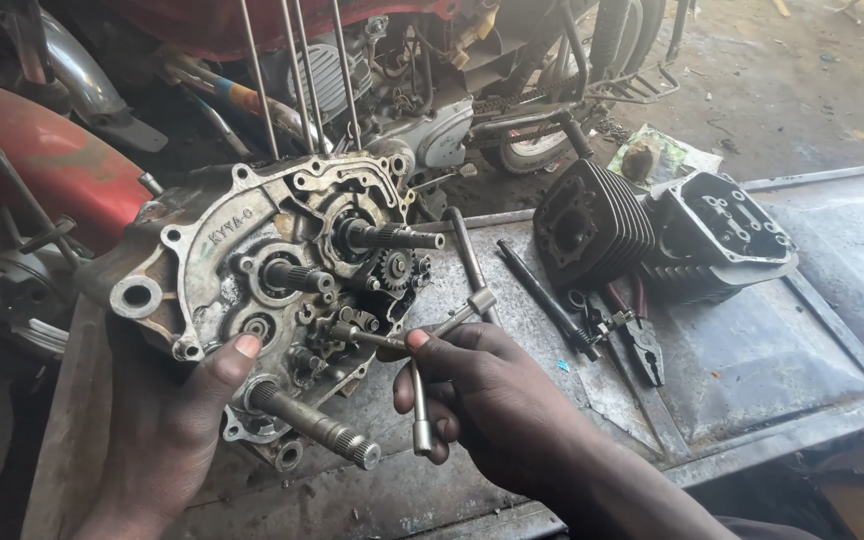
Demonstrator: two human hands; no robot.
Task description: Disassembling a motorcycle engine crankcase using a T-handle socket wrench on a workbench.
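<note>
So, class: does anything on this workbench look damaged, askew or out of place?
The metal sheet covering the bench is torn and buckled near the pliers. The engine case, steadied by the left hand, overhangs the bench edge, tilted. The right hand grips a T-wrench.

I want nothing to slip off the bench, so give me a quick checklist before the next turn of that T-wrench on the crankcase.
1. Left hand braces the crankcase, thumb on its face: ok.
2. Right hand grips the T-wrench, fingers wrapped round it: ok.
3. Wrench tip seated on a fastener: cannot tell, the tip is lost among the gears.
4. Crankcase resting fully on the bench: cannot tell, its base is hidden.
5. Pliers lie clear of the right hand: ok.
6. Cylinder and cylinder head stand apart from the crankcase: ok.
</note>
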